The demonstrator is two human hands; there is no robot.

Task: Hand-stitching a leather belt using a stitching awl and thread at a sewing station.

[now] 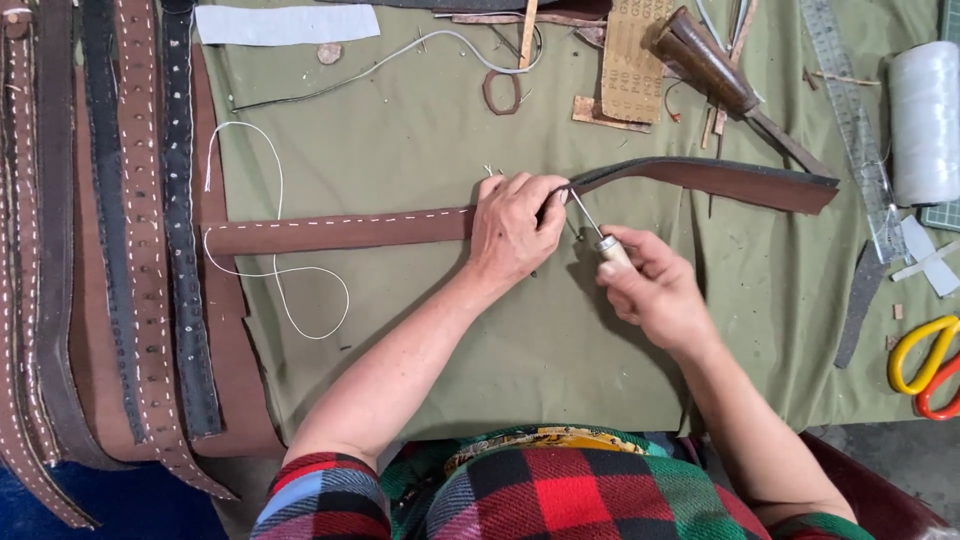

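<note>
A long brown leather strap (340, 228) lies across the green cloth, with white stitches along its left half. My left hand (515, 228) pinches the strap at its middle, lifting the edge. My right hand (655, 290) grips an awl (596, 234) by its pale wooden handle; the thin metal tip points up-left and touches the strap edge just beside my left fingers. The strap's right part (730, 180) curves away, dark edge up. A loose white thread (275, 270) loops from the strap's left end.
Several stitched leather belts (120, 250) hang over the left edge. A spool of white thread (925, 120), a clear ruler (855, 130), yellow and orange scissors (925, 365), a wooden-handled tool (705, 60) and sandpaper (630, 60) lie at the right and back.
</note>
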